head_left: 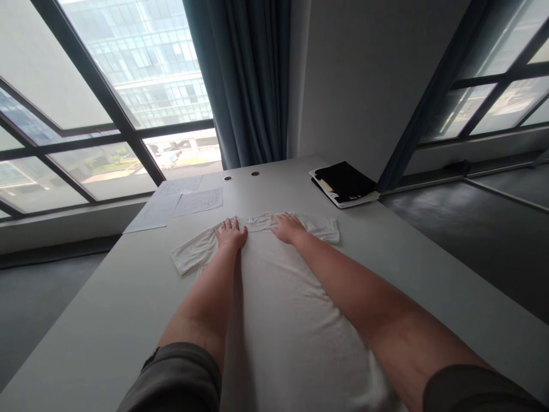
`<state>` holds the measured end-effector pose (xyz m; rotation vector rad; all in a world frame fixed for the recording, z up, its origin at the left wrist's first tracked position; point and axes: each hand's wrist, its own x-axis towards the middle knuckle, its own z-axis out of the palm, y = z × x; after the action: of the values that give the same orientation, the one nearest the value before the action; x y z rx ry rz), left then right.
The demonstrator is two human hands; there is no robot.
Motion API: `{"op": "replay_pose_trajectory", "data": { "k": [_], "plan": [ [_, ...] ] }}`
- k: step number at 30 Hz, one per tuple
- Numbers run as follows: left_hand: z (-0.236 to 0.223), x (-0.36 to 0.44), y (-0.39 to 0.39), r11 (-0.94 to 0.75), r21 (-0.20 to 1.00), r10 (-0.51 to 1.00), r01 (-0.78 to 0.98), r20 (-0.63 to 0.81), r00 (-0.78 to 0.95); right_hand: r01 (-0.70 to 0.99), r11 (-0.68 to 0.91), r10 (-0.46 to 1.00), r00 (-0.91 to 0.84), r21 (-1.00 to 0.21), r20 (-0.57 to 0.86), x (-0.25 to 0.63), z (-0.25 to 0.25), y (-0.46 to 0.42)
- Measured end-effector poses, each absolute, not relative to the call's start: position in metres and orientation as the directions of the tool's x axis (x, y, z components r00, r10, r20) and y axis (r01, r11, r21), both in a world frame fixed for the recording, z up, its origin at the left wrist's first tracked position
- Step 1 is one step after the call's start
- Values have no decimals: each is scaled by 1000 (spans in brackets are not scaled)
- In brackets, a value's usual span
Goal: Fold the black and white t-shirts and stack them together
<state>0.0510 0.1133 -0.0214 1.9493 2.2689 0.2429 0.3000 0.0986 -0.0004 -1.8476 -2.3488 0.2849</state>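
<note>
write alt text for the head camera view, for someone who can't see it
Seen from the person's own viewpoint, a left hand and a right hand rest flat near the collar of a white t-shirt spread on a long pale table. Papers and a black and white notebook lie beyond, before large windows.

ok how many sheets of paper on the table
3, all left of the white t-shirt: the far sheet, the near-left sheet and the right-hand sheet. More could be hidden underneath them.
</note>
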Motion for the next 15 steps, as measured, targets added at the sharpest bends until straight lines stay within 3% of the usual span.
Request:
{"op": "replay_pose_trajectory", "data": {
  "k": [2, 7, 15],
  "plan": [
    [-20, 51, 113, 148, 210, 989, 966, -14, -148, 954, 186, 975, -209, -234, -80, 294, -4, 117],
    [-22, 51, 113, 140, 212, 990, 967, 6, -144, 970, 126, 985, -148, -208, -94, 314, -23, 141],
    [-22, 52, 110, 157, 212, 986, 965, 22, -165, 970, 162, 975, -185, -180, -125, 323, -32, 154]
  ]
}}
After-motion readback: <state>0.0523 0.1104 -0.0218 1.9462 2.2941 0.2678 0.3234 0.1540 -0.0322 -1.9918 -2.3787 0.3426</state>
